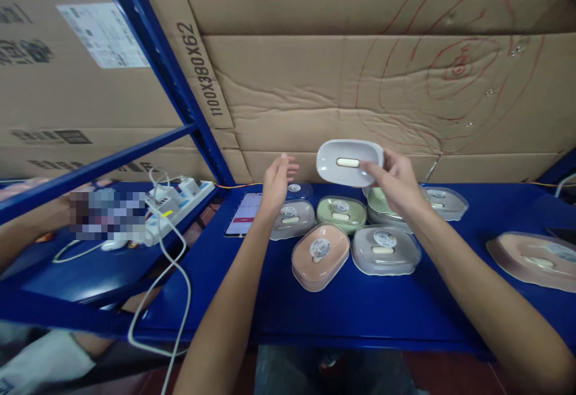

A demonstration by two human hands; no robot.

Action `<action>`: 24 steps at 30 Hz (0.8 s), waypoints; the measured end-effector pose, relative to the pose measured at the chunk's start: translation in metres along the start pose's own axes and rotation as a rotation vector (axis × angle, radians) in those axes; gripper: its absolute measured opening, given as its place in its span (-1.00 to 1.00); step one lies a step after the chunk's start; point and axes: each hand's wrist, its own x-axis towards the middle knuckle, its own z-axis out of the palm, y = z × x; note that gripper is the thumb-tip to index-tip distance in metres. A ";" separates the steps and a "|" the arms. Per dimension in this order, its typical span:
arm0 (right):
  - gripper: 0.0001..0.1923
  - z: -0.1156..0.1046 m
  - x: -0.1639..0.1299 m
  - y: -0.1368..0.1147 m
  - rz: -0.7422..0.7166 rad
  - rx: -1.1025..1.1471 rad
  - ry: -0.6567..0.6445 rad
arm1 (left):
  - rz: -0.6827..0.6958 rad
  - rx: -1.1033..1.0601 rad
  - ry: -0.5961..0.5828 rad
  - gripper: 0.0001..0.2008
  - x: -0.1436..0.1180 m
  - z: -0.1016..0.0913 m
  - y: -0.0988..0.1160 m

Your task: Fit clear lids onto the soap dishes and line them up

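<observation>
My right hand (396, 173) grips a grey oval plastic box (328, 162) with a cream-coloured slot piece in its middle, held up above the table. Fingers apart and holding nothing, my left hand (278, 179) is raised to the left of that box. Below the hands lie similar oval boxes with clear covers and round labels: a green box (351, 220), a pink box (310, 270), a grey box (382, 263) and another grey box (297, 226) under my left wrist. My right forearm partly hides further boxes behind it.
A phone (240, 218) lies at the left of the blue table (279, 317). Beyond the blue rack post (180, 95) sit a power strip (180, 212) and loose white cables (184, 275). Another pink box (517, 254) is at far right. Another person's arm (36, 221) shows at left. Cardboard (292, 77) stands behind.
</observation>
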 end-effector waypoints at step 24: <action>-0.75 -0.036 -0.034 0.022 -0.123 -0.024 0.268 | -0.172 1.198 -0.249 -0.08 0.031 0.009 0.008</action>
